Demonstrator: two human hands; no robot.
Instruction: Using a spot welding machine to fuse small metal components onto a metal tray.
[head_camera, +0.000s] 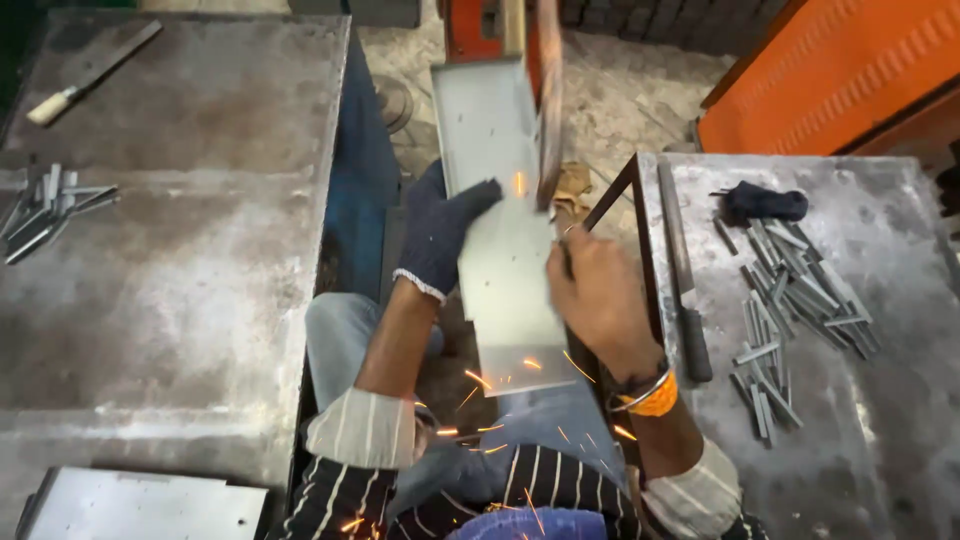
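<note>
My left hand, in a dark knit glove, presses on the left edge of a long grey metal sheet that runs away from me between two benches. My bare right hand grips the sheet's right edge, with an orange band at the wrist. A blurred upright spinning part meets the sheet's right side just beyond my right hand. Orange sparks glow on the sheet and fly down toward my lap.
A steel bench on the left carries a file and small metal strips. The right bench holds a long tool, several cut strips and a dark glove. An orange machine stands behind.
</note>
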